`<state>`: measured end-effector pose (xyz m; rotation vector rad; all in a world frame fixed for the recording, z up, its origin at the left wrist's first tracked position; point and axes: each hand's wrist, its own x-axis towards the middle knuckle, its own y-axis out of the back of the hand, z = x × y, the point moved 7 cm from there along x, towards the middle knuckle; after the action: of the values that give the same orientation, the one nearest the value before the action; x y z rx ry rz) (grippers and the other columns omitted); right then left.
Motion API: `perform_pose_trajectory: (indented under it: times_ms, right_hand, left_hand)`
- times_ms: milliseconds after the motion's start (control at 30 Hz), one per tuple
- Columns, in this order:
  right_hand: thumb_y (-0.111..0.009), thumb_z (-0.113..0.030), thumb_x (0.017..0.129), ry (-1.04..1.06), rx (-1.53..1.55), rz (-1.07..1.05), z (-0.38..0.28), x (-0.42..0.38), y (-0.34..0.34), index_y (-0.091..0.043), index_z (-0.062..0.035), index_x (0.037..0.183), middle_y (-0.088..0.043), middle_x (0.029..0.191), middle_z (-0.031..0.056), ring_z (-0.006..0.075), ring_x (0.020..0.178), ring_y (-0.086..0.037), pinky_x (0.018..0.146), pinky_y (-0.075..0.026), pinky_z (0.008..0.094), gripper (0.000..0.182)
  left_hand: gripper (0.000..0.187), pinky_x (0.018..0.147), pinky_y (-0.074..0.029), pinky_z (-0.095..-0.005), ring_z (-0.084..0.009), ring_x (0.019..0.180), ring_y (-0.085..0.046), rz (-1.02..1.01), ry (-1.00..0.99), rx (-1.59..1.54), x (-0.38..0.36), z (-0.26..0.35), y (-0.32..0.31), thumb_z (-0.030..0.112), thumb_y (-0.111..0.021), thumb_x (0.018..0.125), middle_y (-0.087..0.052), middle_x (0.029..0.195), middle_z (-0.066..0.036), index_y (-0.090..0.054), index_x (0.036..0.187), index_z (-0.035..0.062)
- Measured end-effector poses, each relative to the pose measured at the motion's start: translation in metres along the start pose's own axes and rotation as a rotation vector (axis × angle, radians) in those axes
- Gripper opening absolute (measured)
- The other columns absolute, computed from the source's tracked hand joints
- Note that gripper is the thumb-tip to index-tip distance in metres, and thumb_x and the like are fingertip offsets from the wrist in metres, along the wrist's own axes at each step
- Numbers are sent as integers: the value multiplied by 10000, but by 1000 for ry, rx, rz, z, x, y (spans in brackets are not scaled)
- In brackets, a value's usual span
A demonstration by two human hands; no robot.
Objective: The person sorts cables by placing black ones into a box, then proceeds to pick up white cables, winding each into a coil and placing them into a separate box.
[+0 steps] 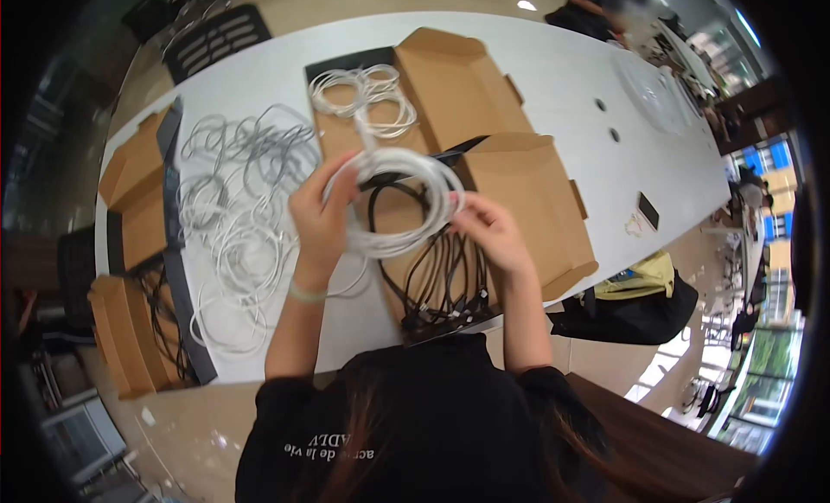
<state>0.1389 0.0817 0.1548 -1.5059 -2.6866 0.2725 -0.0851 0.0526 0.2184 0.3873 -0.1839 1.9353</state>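
Note:
A coil of white cable [393, 246] is held up in front of me, slightly blurred. My left hand [322, 211] is closed round the coil's left side. At its right side, the fingers of my right hand [491, 233] pinch the loops. Beneath the coil is an open cardboard box with black cables [445, 274] inside. Just beyond it, another open box [406, 144] contains bundled white cables [393, 114]. To the left of my left hand lies a spread of loose white cables [242, 261], with grey cables [272, 148] farther back.
Two more open boxes [138, 217] stand along the table's left side, the nearer with black cables [160, 313]. A phone [648, 211] and two small dark discs [614, 134] lie on the white table [562, 79]. A black and yellow bag [644, 308] sits at right; a person [596, 6] is at the back.

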Motion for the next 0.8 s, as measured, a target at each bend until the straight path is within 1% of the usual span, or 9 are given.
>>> perform_pose_trajectory:
  times_ms: [133, 233, 333, 367, 400, 433, 567, 667, 800]
  right_hand:
    - [-548, -137, 892, 28, -151, 70, -1, 56, 17, -594, 5, 1106, -632, 880, 26, 70, 770, -556, 694, -461, 207, 261]
    - [-534, -171, 907, -6, -83, 104, 21, 103, 25, -450, 36, 1257, -577, 1119, 92, 111, 959, -550, 802, -466, 246, 415]
    - [-576, -241, 886, 81, -398, 183, 48, 154, 18, -370, 110, 1279, -573, 1053, 99, 100, 894, -526, 746, -431, 216, 566]
    - [-596, -270, 859, 122, -506, 221, 63, 176, 19, -402, 75, 1248, -584, 990, 125, 150, 809, -539, 699, -438, 248, 555]
    - [-617, -299, 832, 168, -613, 260, 77, 195, 21, -435, 40, 1216, -595, 926, 151, 199, 724, -551, 652, -445, 281, 544]
    - [-615, -273, 812, 131, -731, 309, 85, 209, 16, -446, 12, 1177, -577, 966, 236, 329, 824, -580, 732, -457, 373, 493]
    - [-583, -263, 826, 162, -995, 366, 113, 237, 4, -418, 73, 1213, -549, 1064, 275, 408, 988, -535, 838, -433, 402, 538]
    - [-620, -232, 793, -112, -1047, 125, 143, 244, -3, -397, 78, 1180, -509, 1122, 293, 406, 1067, -488, 900, -404, 406, 544]
    - [-668, -198, 746, 46, -1283, -52, 172, 246, -8, -359, 81, 1205, -248, 1342, 317, 489, 1172, -340, 969, -356, 444, 619]
  left_hand:
    - [241, 518, -357, -200, -47, 589, -463, -42, 97, -47, 44, -36, 0, 190, -562, 882, -554, 652, -3, -632, 1038, 20]
    - [300, 513, -373, -227, -68, 563, -485, 78, 80, 124, 72, -76, 3, 276, -524, 900, -574, 633, -27, -621, 1006, 12]
    - [334, 550, -413, -273, -132, 585, -549, 177, 123, 230, 91, -139, -1, 299, -478, 917, -607, 671, -70, -607, 998, 2]
    - [345, 577, -421, -265, -124, 615, -558, 189, 151, 262, 97, -159, -3, 295, -486, 916, -612, 692, -72, -600, 1017, -15]
    - [336, 627, -452, -383, -299, 685, -612, 210, 131, 291, 102, -176, -4, 295, -406, 927, -633, 735, -143, -586, 1029, 30]
    - [336, 627, -452, -383, -299, 685, -612, 215, 129, 294, 106, -187, -4, 295, -406, 927, -633, 735, -143, -586, 1029, 30]
    - [332, 753, -442, -464, -384, 875, -588, 82, 251, 663, 116, -229, -6, 225, -379, 916, -615, 928, -238, -528, 1087, -18]
    - [370, 797, -439, -468, -417, 885, -568, -86, 286, 941, 114, -255, -14, 272, -442, 897, -574, 997, -274, -533, 1004, -70]
    - [582, 867, -405, -444, -410, 995, -491, -205, 109, 1096, 110, -264, -29, 439, -465, 861, -515, 1091, -274, -460, 1114, -85]
